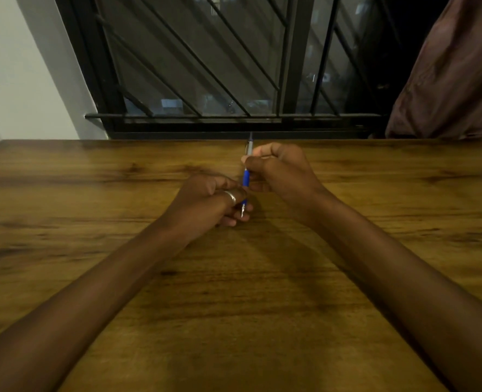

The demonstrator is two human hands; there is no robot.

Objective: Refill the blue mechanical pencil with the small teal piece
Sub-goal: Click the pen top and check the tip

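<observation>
Reaching in from the bottom corners, two bare forearms stretch out over a wooden counter (92, 278) with dark grain streaks, and the hands meet around the middle of it. The left hand (205, 203) sits a bit nearer, curled up with a silver ring (231, 197) on one finger, and its fingers (235, 220) are closed around the lower end of the blue pencil (246, 179), right where the metal tip pokes out. The right hand (282, 171) is just beyond and above, fingers pinched shut on the upper part of the same pencil, so the thing runs between both hands, tip toward the camera and the grey top end pointing away toward the far edge of the counter. The blue grip section shows in the gap between the two hands. Can't make out any small teal piece, honestly, it's either hidden in a hand or too tiny to tell. Past the counter there's a dark window with black metal bars (205, 66), a pale wall (13, 66) on the left and a brownish curtain (454, 75) bunched up on the right.
</observation>
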